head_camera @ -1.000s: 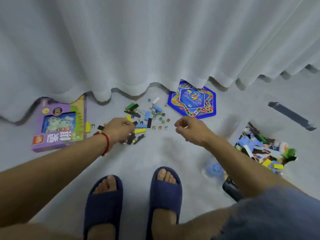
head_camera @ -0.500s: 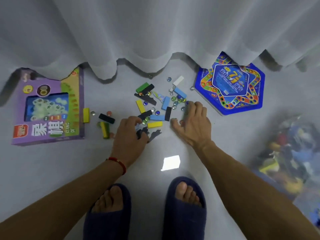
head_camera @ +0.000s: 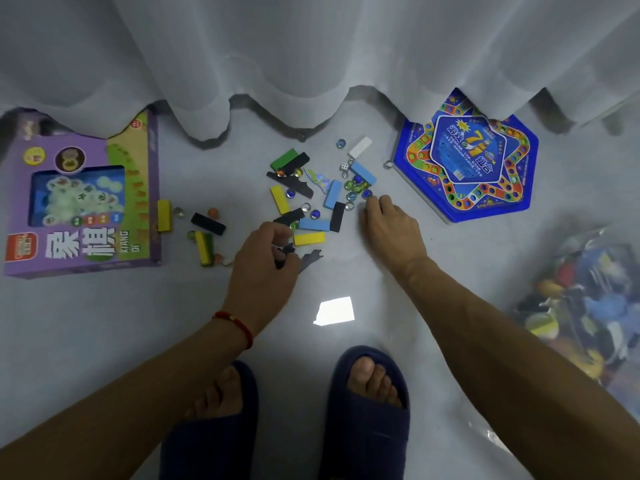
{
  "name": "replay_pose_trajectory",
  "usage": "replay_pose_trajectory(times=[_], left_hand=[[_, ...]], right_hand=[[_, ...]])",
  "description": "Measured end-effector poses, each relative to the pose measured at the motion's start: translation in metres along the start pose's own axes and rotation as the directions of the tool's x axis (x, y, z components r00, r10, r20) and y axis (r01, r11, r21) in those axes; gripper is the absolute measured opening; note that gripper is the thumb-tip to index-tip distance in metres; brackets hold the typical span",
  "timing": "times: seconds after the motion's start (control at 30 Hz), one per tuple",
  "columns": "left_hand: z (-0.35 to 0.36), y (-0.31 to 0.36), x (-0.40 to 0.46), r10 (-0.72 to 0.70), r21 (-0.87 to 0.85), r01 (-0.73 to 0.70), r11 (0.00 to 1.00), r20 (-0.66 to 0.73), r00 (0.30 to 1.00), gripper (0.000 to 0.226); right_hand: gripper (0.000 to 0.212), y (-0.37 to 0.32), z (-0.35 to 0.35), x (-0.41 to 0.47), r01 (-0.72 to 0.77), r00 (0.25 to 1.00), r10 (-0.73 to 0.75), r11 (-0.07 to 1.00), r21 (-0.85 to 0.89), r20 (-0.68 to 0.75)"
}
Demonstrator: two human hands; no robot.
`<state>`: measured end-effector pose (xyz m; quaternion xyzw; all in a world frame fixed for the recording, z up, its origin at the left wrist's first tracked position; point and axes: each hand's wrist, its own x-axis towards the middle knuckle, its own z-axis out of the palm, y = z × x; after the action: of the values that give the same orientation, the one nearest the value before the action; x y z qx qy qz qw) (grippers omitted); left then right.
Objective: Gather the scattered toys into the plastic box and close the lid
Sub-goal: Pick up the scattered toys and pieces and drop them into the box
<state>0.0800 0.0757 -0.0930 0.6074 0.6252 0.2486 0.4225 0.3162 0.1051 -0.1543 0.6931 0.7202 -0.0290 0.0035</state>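
Flanking scattered toys (head_camera: 313,199): purple box (head_camera: 81,202), blue board (head_camera: 465,157).

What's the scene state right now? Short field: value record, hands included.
left hand: curled round small dark pieces at the near edge of the toy pile
right hand: fingers flat on the floor, tips at the marbles
scattered toys: coloured blocks such as a yellow block, a die
plastic box: far right, blurred, already holds toys; lid not visible
purple game box: on the floor, left
blue game board: right, partly under the curtain
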Motion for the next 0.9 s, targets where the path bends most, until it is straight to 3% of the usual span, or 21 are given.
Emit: replay_pose_trajectory(times=[0.07, 0.13, 0.2, 0.27, 0.33, 0.37, 0.47, 0.6, 0.67, 0.77, 0.9], left_hand=[[0.001, 0.006, -0.003, -0.077, -0.132, 0.08, 0.988, 0.032, 0.997, 0.015], [0.003, 0.016, -0.003, -0.242, -0.36, 0.267, 0.894, 0.113, 0.964, 0.01], [0.004, 0.028, 0.002, -0.424, -0.6, 0.525, 0.603, 0.317, 0.849, 0.019], [0.004, 0.034, 0.009, -0.376, -0.686, 0.687, 0.241, 0.586, 0.717, 0.04], [0.002, 0.033, 0.014, -0.224, -0.694, 0.719, 0.026, 0.697, 0.681, 0.045], [0.003, 0.027, 0.016, -0.189, -0.707, 0.707, -0.013, 0.696, 0.693, 0.044], [0.008, 0.019, 0.019, -0.205, -0.742, 0.669, 0.042, 0.649, 0.733, 0.044], [0.008, 0.024, 0.027, -0.262, -0.781, 0.623, -0.033, 0.609, 0.749, 0.032], [0.009, 0.024, 0.03, -0.326, -0.788, 0.614, -0.05, 0.594, 0.736, 0.035], [0.006, 0.023, 0.033, -0.359, -0.798, 0.599, -0.063, 0.578, 0.732, 0.039], [0.004, 0.02, 0.035, -0.343, -0.796, 0.604, -0.03, 0.576, 0.742, 0.041]], right_hand=[[0.03, -0.003, -0.004, 0.003, -0.118, 0.993, 0.117, 0.991, 0.064, 0.027], [0.031, -0.014, -0.017, 0.006, -0.295, 0.954, 0.296, 0.906, 0.302, 0.045], [0.031, -0.042, -0.036, 0.003, -0.319, 0.927, 0.374, 0.736, 0.597, 0.035], [0.032, -0.079, -0.059, -0.009, -0.222, 0.95, 0.313, 0.657, 0.721, 0.007], [0.029, -0.108, -0.075, -0.023, -0.069, 0.992, 0.118, 0.768, 0.637, -0.036], [0.027, -0.116, -0.078, -0.028, 0.011, 0.998, 0.022, 0.831, 0.556, -0.053], [0.024, -0.111, -0.082, -0.031, 0.125, 0.991, -0.082, 0.85, 0.512, -0.106], [0.022, -0.073, -0.076, -0.009, 0.003, 0.964, 0.167, 0.777, 0.63, -0.209], [0.023, -0.045, -0.059, 0.012, -0.114, 0.955, 0.232, 0.866, 0.487, -0.187], [0.043, -0.024, -0.03, 0.034, -0.184, 0.979, 0.198, 0.959, 0.216, -0.043], [0.046, -0.025, -0.008, 0.047, -0.156, 0.988, 0.156, 0.97, 0.184, 0.011]])
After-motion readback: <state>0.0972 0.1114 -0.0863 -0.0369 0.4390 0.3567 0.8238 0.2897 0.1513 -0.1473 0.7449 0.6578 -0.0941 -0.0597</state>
